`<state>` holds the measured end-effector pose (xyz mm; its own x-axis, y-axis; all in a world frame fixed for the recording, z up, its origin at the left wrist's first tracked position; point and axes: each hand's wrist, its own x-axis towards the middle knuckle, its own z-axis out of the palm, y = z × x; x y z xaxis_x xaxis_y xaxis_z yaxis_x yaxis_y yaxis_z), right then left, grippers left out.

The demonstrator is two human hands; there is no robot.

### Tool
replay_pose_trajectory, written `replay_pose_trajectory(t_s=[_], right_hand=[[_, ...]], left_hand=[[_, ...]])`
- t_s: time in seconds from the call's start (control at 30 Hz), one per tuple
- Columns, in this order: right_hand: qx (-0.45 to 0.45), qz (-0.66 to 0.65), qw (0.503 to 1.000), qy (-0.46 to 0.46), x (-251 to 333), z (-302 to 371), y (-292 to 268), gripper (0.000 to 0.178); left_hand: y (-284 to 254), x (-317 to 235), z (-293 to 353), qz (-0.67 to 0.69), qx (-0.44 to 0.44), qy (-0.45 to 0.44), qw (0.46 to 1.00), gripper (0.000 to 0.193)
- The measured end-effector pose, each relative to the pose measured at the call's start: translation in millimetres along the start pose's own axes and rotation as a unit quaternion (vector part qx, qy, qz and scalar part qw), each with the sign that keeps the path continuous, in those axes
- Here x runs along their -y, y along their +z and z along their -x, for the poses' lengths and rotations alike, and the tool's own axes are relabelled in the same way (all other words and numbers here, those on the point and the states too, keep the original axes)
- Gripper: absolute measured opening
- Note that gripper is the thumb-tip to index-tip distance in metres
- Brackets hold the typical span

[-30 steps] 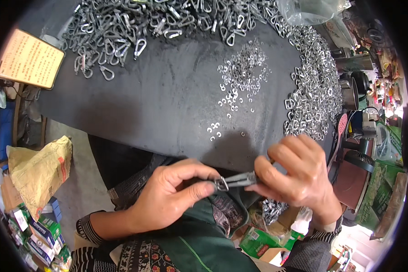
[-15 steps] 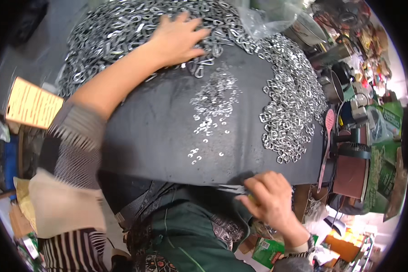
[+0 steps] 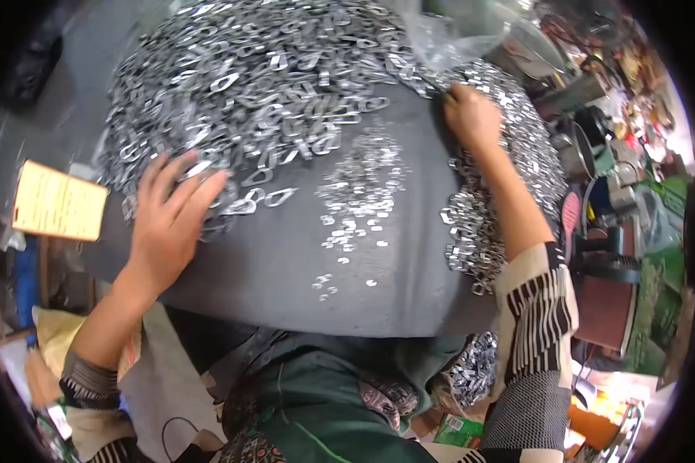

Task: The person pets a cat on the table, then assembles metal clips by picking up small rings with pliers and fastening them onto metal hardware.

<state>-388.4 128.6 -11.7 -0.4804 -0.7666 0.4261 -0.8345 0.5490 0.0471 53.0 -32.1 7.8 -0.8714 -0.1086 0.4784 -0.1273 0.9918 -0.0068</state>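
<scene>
My left hand (image 3: 170, 212), fingers spread, rests at the near left edge of a wide heap of long, teardrop-shaped metal loops (image 3: 278, 85). Several of these loops lie loose beside its fingertips. My right hand (image 3: 475, 117) is closed, far right, between that heap and a pile of smaller metal rings (image 3: 479, 220). A dark tip juts out from its fingers, but the thing itself is mostly hidden. Between the two piles, a strip of tiny C-shaped metal bits (image 3: 363, 181) lies on the dark tabletop (image 3: 278, 285).
A clear plastic bag (image 3: 448, 38) stands at the far edge. On the right are a pink brush (image 3: 570, 212), metal pots and a brown box (image 3: 601, 309). A printed orange card (image 3: 60, 201) lies left. Below the table edge sits a bag of metal pieces (image 3: 473, 374).
My left hand has come back from the far heap to its near left edge, with loops now spread nearer me. My right hand has gone from the near table edge to the far right.
</scene>
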Motion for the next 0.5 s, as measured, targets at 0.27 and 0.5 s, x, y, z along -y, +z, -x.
replay_pose_trajectory(t_s=[0.27,0.5], right_hand=[[0.136,-0.042,0.990,0.018,25.5,77.1,-98.0,0.022],[0.177,-0.155,0.971,-0.042,86.7,219.1,-175.3,0.018]], left_hand=[[-19.4,5.8,-22.9,0.484,-0.202,-0.392,0.756,0.025],[-31.6,-32.4,12.1,0.925,-0.111,-0.290,0.218,0.043]])
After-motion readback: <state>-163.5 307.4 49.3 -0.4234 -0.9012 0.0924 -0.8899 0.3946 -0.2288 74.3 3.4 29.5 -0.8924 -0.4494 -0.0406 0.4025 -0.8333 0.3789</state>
